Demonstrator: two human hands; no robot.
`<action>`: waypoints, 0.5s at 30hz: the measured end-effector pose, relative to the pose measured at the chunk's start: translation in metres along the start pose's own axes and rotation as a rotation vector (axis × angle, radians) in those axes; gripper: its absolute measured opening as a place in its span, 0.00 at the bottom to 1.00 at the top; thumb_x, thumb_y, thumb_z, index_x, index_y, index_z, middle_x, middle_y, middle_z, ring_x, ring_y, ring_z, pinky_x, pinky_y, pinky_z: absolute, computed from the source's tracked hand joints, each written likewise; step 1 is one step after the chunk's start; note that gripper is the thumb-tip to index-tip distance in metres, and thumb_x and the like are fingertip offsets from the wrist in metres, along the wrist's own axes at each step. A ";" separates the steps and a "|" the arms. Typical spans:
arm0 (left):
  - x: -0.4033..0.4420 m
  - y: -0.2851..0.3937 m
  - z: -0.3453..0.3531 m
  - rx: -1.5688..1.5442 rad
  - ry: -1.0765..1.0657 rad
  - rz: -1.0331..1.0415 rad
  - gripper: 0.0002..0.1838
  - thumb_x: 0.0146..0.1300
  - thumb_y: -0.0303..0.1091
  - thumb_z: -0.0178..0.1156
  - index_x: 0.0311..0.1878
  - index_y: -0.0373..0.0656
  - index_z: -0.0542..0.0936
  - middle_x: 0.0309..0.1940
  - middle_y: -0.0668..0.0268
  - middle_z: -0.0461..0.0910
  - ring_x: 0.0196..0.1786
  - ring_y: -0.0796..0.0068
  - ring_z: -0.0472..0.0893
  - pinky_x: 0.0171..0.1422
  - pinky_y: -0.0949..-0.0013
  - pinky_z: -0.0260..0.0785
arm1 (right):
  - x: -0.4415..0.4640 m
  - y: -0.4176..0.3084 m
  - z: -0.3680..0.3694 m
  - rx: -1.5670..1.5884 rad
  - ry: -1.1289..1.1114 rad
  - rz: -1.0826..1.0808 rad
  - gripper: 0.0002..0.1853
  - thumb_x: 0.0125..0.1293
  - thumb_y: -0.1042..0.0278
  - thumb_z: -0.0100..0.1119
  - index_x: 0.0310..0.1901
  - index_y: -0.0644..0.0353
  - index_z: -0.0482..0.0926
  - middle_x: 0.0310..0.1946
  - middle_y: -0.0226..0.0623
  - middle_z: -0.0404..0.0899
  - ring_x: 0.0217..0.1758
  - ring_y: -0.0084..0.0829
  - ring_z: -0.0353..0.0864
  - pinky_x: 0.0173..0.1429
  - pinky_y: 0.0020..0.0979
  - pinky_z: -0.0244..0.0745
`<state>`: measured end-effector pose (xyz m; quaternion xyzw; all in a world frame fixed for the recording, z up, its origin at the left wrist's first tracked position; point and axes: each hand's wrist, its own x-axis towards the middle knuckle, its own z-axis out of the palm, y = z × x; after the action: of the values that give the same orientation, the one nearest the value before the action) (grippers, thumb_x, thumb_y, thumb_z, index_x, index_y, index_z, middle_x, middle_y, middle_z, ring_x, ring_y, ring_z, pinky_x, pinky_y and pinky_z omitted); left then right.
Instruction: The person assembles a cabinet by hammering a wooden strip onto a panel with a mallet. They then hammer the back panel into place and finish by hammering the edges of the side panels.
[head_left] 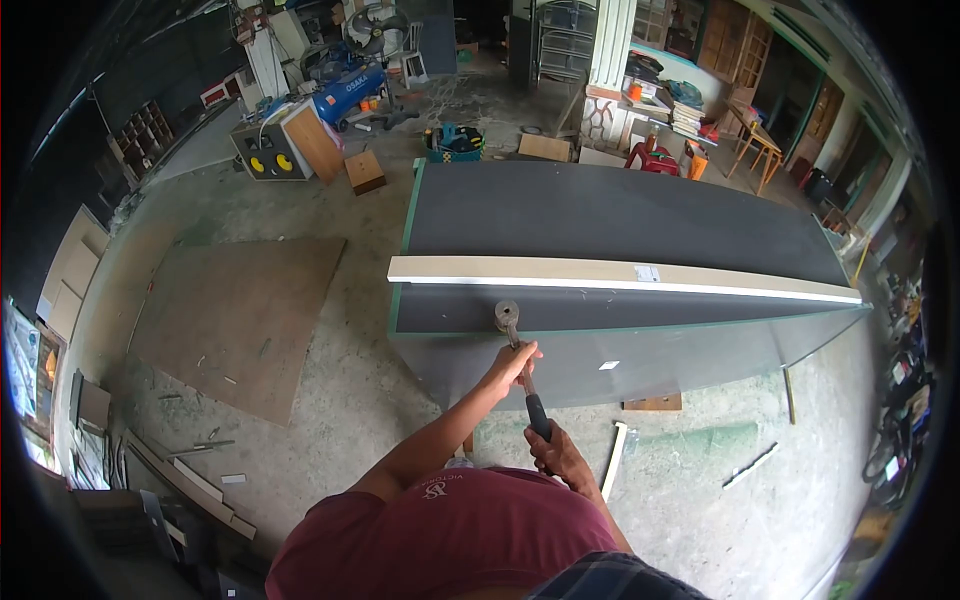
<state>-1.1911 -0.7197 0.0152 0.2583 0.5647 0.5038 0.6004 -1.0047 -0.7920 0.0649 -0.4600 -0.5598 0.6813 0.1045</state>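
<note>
Both of my hands are closed on one hammer (pixel 536 408), with a metal shaft and a dark grip. Its round head (pixel 507 315) points away from me, over the near edge of a big dark grey cabinet-like box (pixel 620 205). Whether the head touches the box I cannot tell. My left hand (pixel 514 368) is wrapped around the shaft below the head. Lower down, my right hand (pixel 562 455) grips the handle's end. A long pale wooden strip (pixel 560 271) lies across the box just beyond the hammer head, with a small white label on it.
A brown board (pixel 235 320) lies on the concrete floor to the left. Beyond the box stand a tool basket (pixel 454 142), a small wooden box (pixel 364 172) and a blue compressor tank (pixel 348 92). Wood scraps (pixel 615 460) lie near my feet. Clutter lines the right side.
</note>
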 end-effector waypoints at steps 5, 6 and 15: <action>-0.004 0.002 -0.001 0.012 -0.004 0.005 0.18 0.61 0.54 0.56 0.33 0.47 0.77 0.18 0.76 0.68 0.21 0.83 0.68 0.27 0.72 0.62 | 0.001 0.002 0.003 -0.019 0.015 -0.005 0.20 0.64 0.50 0.54 0.44 0.60 0.66 0.21 0.26 0.65 0.18 0.18 0.64 0.20 0.22 0.60; -0.005 0.002 -0.001 0.019 -0.008 0.005 0.19 0.60 0.55 0.56 0.34 0.47 0.77 0.18 0.77 0.68 0.22 0.83 0.67 0.29 0.72 0.61 | 0.001 0.003 0.003 -0.030 0.020 -0.009 0.20 0.64 0.51 0.54 0.44 0.60 0.66 0.21 0.26 0.65 0.18 0.18 0.64 0.20 0.23 0.61; -0.007 -0.002 -0.003 0.042 0.003 0.022 0.17 0.62 0.54 0.54 0.34 0.49 0.77 0.18 0.77 0.68 0.22 0.84 0.67 0.27 0.73 0.61 | 0.008 0.014 0.005 -0.164 0.065 -0.033 0.23 0.64 0.50 0.54 0.46 0.65 0.67 0.21 0.31 0.68 0.18 0.22 0.68 0.21 0.27 0.66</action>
<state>-1.1919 -0.7275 0.0160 0.2763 0.5734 0.4986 0.5885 -1.0073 -0.7948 0.0483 -0.4798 -0.6175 0.6159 0.0957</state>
